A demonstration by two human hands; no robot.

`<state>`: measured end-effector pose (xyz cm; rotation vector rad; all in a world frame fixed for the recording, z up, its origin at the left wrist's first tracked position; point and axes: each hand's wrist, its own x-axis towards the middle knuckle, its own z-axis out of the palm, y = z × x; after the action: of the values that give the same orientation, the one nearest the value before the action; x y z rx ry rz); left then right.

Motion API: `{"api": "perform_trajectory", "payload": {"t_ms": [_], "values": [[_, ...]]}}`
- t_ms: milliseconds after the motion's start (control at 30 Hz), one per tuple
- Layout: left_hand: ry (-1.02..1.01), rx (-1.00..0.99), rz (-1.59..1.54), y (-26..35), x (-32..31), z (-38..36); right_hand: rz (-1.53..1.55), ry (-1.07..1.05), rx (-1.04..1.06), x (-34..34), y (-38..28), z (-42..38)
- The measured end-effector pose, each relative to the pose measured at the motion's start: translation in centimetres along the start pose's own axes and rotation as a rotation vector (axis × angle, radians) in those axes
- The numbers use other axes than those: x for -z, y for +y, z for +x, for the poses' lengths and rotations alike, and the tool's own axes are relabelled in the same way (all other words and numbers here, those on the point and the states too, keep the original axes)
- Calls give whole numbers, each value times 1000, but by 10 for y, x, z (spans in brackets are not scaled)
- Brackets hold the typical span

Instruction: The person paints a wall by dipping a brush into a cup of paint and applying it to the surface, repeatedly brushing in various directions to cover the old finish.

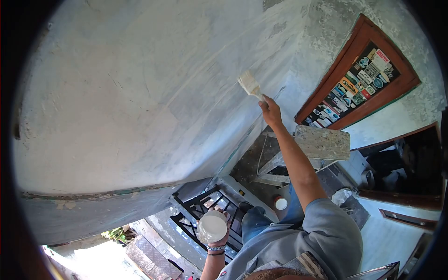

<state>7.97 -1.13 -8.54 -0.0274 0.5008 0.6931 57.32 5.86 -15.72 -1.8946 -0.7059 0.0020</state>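
Note:
My right hand [270, 112] is closed around the handle of a wide paintbrush [249, 84]. The brush's pale bristles are at the wall [140, 93], which is patchy white and grey; whether they touch it I cannot tell. Lower down, my left hand [220, 239] holds a round tub [213, 227] of white paint from beneath and the side, with fingers showing along its far edge. A bracelet circles the left wrist.
A speckled board [322, 142] lies on a stand right of my arm. A red-framed panel with stickers [357, 86] is on the right wall. Below are a black metal rack [182, 225], a small white-filled container [281, 203] and a plastic bag [341, 196].

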Motion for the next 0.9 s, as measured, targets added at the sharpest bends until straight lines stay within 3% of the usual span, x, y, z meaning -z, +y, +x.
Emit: {"api": "perform_trajectory", "payload": {"t_ms": [167, 367, 467, 700, 800, 900], "values": [[79, -63, 17, 2, 31, -5, -348, -129, -121, -38, 75, -39], [141, -125, 37, -4, 46, -8, -718, -539, -430, -49, 118, -38], [144, -130, 41, -8, 44, -10, -690, -283, -279, -45, 117, -10], [103, -72, 48, -13, 27, 1, -474, -41, -30, 74, -18, 72], [71, -30, 30, -17, 17, 12, -131, 115, 38, 90, -28, 71], [75, -17, 43, -19, 20, 25, 135, 172, 47, 50, 4, 60]]}}
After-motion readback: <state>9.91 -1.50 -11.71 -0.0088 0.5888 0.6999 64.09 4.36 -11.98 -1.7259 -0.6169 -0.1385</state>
